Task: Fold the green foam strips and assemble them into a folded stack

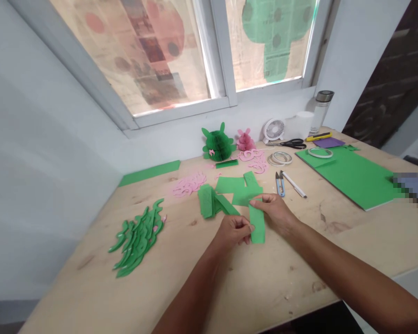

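Observation:
A narrow strip of green paper [257, 227] is held upright between my two hands, above the wooden table. My left hand [234, 229] pinches its left edge near the lower part. At the strip's top end, my right hand [273, 209] grips it between thumb and fingers. Just beyond lie loose green paper pieces [230, 184], some flat and overlapping. A folded green paper bundle [206, 200] sits to the left of them. Farther left is a heap of curved green paper cutouts [137, 241].
Pink paper scraps [190, 184] lie mid-table. Behind stand a green honeycomb paper figure [218, 146], a pink one [245, 140] and a small white fan [274, 130]. To the right are blue thread snips [280, 184], a white pen [294, 184], black scissors [294, 144], tape rolls [280, 158] and a green sheet [358, 178].

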### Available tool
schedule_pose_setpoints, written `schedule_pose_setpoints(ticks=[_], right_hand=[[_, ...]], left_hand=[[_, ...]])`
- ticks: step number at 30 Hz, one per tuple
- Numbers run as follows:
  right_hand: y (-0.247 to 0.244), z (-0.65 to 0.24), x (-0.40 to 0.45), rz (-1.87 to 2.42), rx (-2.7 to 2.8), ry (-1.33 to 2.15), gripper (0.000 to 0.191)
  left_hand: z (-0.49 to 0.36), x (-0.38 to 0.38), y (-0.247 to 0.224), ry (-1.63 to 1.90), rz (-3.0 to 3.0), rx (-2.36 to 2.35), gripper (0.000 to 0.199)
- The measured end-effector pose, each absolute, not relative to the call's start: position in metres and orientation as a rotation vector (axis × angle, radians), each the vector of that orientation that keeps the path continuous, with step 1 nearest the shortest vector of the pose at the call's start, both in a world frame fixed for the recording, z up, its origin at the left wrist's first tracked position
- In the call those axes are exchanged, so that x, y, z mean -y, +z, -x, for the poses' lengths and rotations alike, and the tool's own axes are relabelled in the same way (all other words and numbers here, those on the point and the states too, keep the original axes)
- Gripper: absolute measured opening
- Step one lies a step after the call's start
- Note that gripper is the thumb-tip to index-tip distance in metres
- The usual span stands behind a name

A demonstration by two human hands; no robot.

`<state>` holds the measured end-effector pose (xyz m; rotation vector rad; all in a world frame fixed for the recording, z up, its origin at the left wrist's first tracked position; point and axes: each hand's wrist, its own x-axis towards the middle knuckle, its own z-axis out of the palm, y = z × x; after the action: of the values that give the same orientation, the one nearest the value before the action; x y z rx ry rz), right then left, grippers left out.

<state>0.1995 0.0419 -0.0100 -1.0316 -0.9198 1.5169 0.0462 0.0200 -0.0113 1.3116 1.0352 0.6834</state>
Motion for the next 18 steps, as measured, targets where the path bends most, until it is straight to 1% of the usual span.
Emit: schedule_pose_setpoints(ticks=[5,8,10,14,16,18], right_hand=[[-0.001,-0.210,-0.050,1.102,0.837,1.387,0.028],[0.000,-0.212,-0.052,1.093,0.824,1.338,0.030],[-0.001,-0.210,-0.050,1.059,0.874,1.419,0.033],[-0.003,-0.203,-0.039,0.998,1.147,1.656,0.034],[-0.003,-0.200,-0.035,1.023,1.237,1.684,0.036],[-0.002,-0.200,-0.034,1.077,1.241,1.631,0.037]], left_hand=[[-0.047,-0.020,-0.013,0.640,-1.335,-1.036,0.020],[-0.046,-0.021,-0.013,0.683,-1.314,-1.058,0.022],[-0.045,-0.023,-0.013,0.746,-1.297,-1.082,0.024],[-0.040,-0.026,-0.011,0.861,-1.264,-1.117,0.027],[-0.039,-0.026,-0.011,0.867,-1.261,-1.116,0.027],[-0.039,-0.026,-0.011,0.847,-1.270,-1.107,0.027]])
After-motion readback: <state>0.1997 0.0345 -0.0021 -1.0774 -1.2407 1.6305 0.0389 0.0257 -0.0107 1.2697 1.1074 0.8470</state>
